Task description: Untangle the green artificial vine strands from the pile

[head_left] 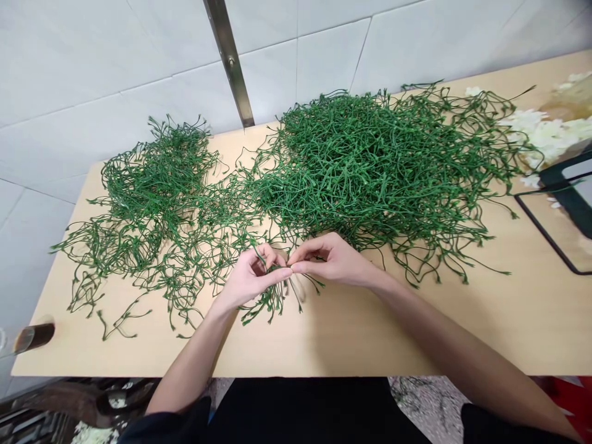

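My left hand [256, 274] is closed around a small bunch of green plastic stems [274, 301], whose branched tips fan out below the fingers. My right hand [330, 259] meets it at the fingertips, thumb and forefinger pinched together; whatever lies in that pinch is too small to make out. Just behind both hands spreads a large tangled heap of the same green stems [370, 160]. To the left is a smaller heap [161, 172], with loose stems [185, 265] strewn between the two and toward the front.
A pale wooden table [361, 339] stands against a tiled wall [324, 61] with a metal strip [231, 61]. White artificial flowers [550, 132] and a black-framed object [568, 197] lie at the right. A glass of dark liquid [34, 337] stands at the left edge.
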`<state>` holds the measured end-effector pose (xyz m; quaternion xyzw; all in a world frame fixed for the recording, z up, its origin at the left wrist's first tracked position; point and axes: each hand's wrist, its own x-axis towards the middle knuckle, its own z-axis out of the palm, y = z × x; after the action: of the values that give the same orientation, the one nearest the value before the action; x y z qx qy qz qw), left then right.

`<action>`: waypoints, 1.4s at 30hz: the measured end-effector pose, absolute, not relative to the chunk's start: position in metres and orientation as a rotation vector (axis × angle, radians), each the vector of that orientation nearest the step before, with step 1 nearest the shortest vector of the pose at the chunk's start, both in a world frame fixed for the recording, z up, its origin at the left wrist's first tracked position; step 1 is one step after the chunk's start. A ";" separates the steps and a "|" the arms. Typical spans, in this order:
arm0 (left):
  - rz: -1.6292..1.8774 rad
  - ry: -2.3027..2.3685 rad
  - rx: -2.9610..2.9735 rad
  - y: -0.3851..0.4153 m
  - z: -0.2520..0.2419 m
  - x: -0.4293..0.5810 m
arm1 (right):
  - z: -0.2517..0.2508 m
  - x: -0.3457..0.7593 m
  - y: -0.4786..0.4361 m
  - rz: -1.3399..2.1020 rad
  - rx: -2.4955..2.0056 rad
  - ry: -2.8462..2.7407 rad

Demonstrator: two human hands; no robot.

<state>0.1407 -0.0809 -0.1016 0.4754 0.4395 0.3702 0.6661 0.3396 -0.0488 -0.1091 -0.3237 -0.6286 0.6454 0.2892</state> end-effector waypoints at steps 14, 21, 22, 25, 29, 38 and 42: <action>0.766 1.021 1.084 -0.079 -0.096 0.139 | -0.106 0.340 -0.048 1.907 -0.834 -1.671; 0.743 1.117 1.065 -0.081 -0.096 0.140 | -0.104 0.341 -0.049 2.127 -0.873 -1.643; 0.732 1.121 1.075 -0.081 -0.096 0.140 | -0.105 0.341 -0.049 2.152 -0.846 -1.648; 0.705 1.160 1.121 -0.081 -0.098 0.138 | -0.108 0.343 -0.048 2.202 -0.778 -1.687; 0.730 1.150 1.146 -0.081 -0.099 0.138 | -0.107 0.346 -0.048 2.179 -0.774 -1.722; 0.421 1.091 1.146 -0.083 -0.094 0.142 | -0.089 0.346 -0.053 2.033 -0.978 -1.899; 0.385 1.141 1.247 -0.082 -0.093 0.141 | -0.091 0.344 -0.054 1.928 -0.924 -2.009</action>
<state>0.1407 -0.0822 -0.0930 0.5484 0.5017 0.1692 0.6473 0.3437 -0.0537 -0.0912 -0.3134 -0.6811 0.6536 0.1038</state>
